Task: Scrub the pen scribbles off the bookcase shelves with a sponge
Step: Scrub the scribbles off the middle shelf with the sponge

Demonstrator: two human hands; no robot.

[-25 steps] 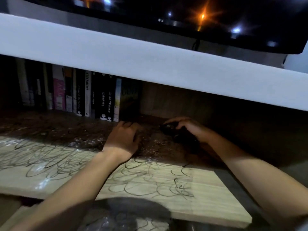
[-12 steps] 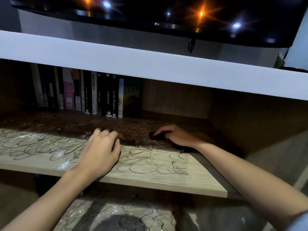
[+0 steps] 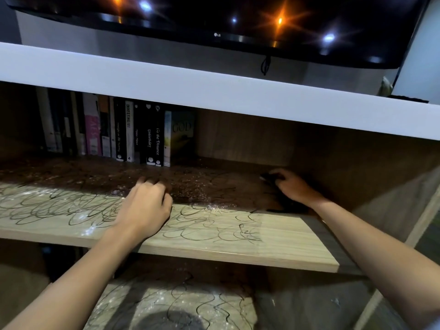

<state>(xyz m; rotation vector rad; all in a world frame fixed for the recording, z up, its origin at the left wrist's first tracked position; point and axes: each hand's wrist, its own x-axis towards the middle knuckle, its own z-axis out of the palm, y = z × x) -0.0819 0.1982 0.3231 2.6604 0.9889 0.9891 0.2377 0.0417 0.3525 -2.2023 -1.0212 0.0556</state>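
Observation:
A light wooden bookcase shelf carries looping black pen scribbles and patches of white foam. My right hand reaches into the shaded back right of the shelf and grips a dark sponge, of which only a small end shows past my fingers. My left hand rests on the shelf near its middle, fingers loosely bent, holding nothing. A lower shelf below also bears scribbles and foam.
A row of upright books stands at the back left of the shelf. A thick white top board overhangs the shelf. A black TV hangs above. The bookcase's side panel closes the right end.
My right hand has slid the sponge to the right, deeper into the shaded corner. My left hand has drawn back toward the front edge. The view has pulled back and shows the lower shelf.

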